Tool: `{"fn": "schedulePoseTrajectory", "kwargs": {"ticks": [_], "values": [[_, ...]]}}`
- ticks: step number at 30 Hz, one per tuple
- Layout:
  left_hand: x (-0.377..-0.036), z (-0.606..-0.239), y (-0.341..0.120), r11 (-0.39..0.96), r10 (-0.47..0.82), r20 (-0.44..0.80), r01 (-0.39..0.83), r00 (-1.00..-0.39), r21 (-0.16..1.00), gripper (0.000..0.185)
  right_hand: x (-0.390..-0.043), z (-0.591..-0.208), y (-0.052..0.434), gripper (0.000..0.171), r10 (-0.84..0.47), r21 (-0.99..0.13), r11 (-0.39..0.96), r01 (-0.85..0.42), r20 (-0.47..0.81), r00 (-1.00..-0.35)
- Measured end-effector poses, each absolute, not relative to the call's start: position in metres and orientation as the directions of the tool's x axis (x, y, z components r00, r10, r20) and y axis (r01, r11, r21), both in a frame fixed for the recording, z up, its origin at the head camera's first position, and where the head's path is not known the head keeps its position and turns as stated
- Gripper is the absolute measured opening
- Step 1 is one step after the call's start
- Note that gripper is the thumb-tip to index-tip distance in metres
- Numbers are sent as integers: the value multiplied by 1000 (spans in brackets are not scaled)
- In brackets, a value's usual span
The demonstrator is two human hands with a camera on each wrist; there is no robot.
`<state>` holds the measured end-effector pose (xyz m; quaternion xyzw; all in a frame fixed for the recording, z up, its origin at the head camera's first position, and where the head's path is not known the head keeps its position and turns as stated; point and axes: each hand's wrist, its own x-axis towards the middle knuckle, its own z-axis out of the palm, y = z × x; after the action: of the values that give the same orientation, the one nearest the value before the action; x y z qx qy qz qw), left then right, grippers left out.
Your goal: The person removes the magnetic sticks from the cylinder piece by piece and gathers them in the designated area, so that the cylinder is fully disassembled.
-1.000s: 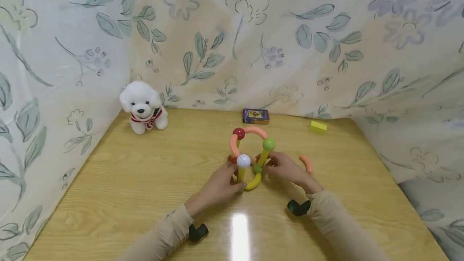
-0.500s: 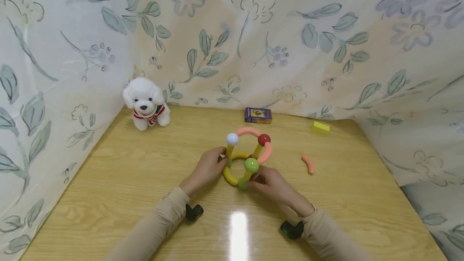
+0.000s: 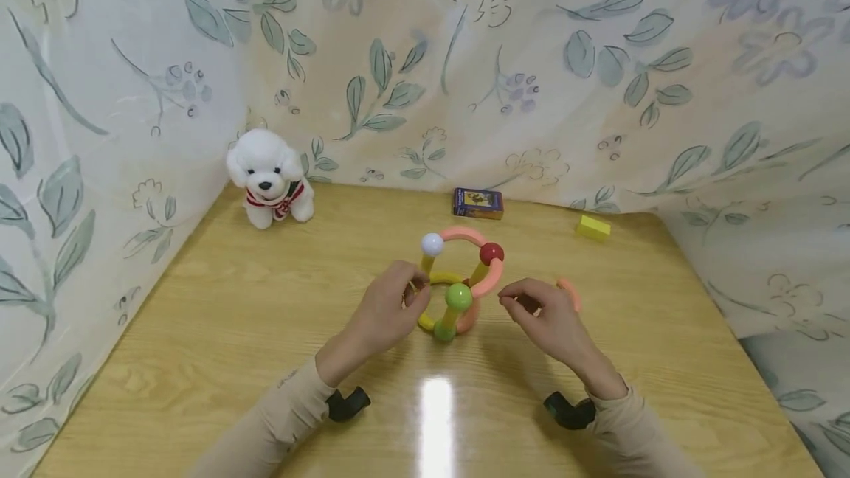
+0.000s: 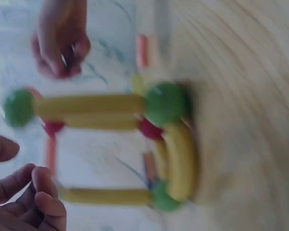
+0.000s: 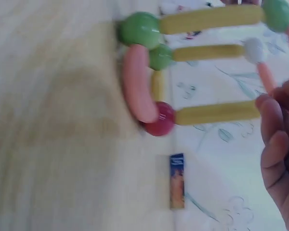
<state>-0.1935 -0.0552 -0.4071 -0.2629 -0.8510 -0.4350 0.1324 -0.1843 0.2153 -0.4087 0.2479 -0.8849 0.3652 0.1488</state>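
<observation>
A small frame of balls and sticks stands upright on the table between both hands. Three yellow sticks (image 4: 106, 196) rise to a white ball (image 3: 432, 244), a red ball (image 3: 491, 254) and a green ball (image 3: 458, 296). Curved pink sticks (image 3: 487, 282) link white to red and red to green on top. Below, curved yellow sticks (image 4: 182, 161) and a pink one (image 5: 137, 85) join the lower balls. My left hand (image 3: 388, 308) hovers beside the white-ball side, thumb and fingers apart. My right hand (image 3: 554, 323), fingers loosely bent and empty, is off the frame's right side.
A loose curved pink stick (image 3: 569, 293) lies just behind my right hand. Farther back are a small card box (image 3: 478, 203), a yellow block (image 3: 593, 228) and a white plush dog (image 3: 268, 179). Floral cloth (image 3: 398, 57) hangs around the table (image 3: 232, 316).
The frame has been turned, bringing the green ball to the front and white to the back left. My right hand has let go of it and moved right; my left hand has loosened.
</observation>
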Motion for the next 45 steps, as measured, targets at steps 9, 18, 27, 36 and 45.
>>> {"fn": "schedulePoseTrajectory", "kwargs": {"ticks": [9, 18, 27, 36, 45], "values": [[-181, -390, -37, 461, 428, 481, 642, -765, 613, 35, -186, -396, 215, 21, -271, -554, 549, -625, 590, -761], [-183, -387, -32, 487, 466, 473, 663, -748, 569, 44, -189, -382, 194, 22, -571, -154, 453, -878, 706, -418], [-188, -385, -30, 456, 480, 477, 674, -736, 581, 29, -189, -377, 182, 20, -652, 24, 525, -851, 654, -384], [-189, -383, -31, 456, 487, 477, 679, -731, 575, 27, -188, -376, 181, 21, -644, 26, 532, -846, 661, -385], [-187, -380, -32, 443, 497, 483, 689, -721, 573, 29, -194, -379, 192, 27, -508, -132, 546, -827, 733, -452]]}}
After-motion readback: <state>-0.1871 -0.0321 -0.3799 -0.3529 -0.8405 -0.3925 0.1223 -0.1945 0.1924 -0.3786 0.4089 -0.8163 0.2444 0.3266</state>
